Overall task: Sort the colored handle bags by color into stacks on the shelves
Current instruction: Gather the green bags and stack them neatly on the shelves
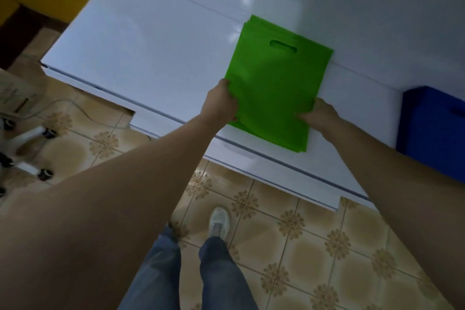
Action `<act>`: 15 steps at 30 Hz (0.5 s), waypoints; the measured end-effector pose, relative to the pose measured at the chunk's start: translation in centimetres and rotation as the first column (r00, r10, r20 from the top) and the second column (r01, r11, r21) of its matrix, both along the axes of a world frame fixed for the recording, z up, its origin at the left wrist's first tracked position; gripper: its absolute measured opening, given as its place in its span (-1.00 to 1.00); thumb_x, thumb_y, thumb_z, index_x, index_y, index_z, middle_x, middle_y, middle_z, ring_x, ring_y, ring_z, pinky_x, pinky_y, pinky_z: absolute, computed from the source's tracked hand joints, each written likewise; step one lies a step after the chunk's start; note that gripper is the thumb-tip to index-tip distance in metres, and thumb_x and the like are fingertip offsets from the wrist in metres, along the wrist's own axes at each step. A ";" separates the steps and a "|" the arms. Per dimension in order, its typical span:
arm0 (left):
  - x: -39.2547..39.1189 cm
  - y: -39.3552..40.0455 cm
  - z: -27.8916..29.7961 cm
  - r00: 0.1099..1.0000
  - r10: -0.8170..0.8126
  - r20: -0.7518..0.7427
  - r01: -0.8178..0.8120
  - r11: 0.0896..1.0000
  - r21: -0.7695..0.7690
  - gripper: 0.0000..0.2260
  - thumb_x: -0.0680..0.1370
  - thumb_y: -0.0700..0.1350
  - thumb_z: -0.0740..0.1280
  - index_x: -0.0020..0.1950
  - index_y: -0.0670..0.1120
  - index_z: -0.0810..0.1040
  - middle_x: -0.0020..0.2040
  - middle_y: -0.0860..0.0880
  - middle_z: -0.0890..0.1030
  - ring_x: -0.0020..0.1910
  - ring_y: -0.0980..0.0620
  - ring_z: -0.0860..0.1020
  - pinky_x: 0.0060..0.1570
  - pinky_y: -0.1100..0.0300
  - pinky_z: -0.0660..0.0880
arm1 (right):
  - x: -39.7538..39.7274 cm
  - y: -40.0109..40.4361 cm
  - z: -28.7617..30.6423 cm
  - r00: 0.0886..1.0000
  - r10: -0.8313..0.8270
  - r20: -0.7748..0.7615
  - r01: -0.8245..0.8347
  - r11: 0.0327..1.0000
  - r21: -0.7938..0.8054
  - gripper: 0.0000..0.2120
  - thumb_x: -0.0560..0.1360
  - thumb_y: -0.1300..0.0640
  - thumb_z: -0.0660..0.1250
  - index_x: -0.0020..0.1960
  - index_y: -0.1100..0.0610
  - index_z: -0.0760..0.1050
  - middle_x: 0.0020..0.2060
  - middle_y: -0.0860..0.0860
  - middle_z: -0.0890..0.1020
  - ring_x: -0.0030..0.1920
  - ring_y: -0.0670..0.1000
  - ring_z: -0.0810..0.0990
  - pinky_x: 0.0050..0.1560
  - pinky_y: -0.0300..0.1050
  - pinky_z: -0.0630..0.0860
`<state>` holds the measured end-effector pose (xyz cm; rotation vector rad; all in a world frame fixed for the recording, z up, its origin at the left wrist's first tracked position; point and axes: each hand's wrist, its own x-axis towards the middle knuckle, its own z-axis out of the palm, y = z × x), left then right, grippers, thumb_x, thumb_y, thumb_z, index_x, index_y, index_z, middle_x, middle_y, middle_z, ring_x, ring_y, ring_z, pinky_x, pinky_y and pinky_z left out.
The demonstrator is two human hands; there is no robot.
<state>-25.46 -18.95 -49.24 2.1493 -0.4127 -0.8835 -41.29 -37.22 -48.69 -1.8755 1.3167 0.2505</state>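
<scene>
Bags, green (274, 83), lie stacked on the white shelf (141, 40), near edge overhanging. Left hand (222, 103) grips the stack's left edge; right hand (318, 114) pinches its right. Blue bags (432, 121) lie far right.

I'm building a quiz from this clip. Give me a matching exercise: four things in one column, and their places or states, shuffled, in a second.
Things:
1. green bags
2. blue bags
3. left hand
4. shoe

Places or states:
A. on the tiled floor
B. at the right edge of the picture, on the white shelf
C. gripping the stack's left edge
D. stacked mid-shelf, handle cutout at the far end

Pairs: 1-D, 2-B, 3-C, 4-A
</scene>
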 end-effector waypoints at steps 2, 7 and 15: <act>0.0 0.1 -0.7 0.992 -0.062 0.109 0.060 0.998 0.025 -0.53 0.53 -0.29 0.16 0.46 -0.15 0.31 0.18 -0.19 0.54 0.03 -0.21 0.56 -0.08 -0.05 0.61 | 0.0 0.0 -0.3 1.000 -0.028 0.012 0.028 0.999 -0.046 -0.40 0.50 0.04 0.42 0.45 0.19 0.29 0.34 0.17 0.45 0.29 0.18 0.46 0.28 -0.05 0.43; 0.0 -0.9 -1.1 0.961 -0.135 0.240 0.148 0.988 -0.034 -0.50 0.54 -0.33 0.15 0.47 -0.04 0.36 -0.03 -0.14 0.56 -0.31 -0.03 0.47 -0.31 0.17 0.37 | -0.8 -0.2 -1.2 0.996 -0.044 -0.075 0.030 0.984 -0.177 -0.58 0.50 0.16 0.41 0.29 0.32 0.43 0.22 0.24 0.54 0.20 0.20 0.53 0.17 -0.03 0.49; -1.2 -0.5 -0.7 0.865 -0.252 0.435 0.329 0.938 -0.110 -0.53 0.57 -0.31 0.16 0.46 -0.02 0.39 -0.17 -0.12 0.59 -0.31 -0.10 0.46 -0.26 0.20 0.31 | -2.7 1.2 -2.6 0.993 -0.101 -0.062 0.079 0.951 -0.298 -0.77 0.50 0.21 0.37 0.11 0.28 0.47 0.01 0.19 0.57 -0.05 0.10 0.51 -0.15 -0.16 0.38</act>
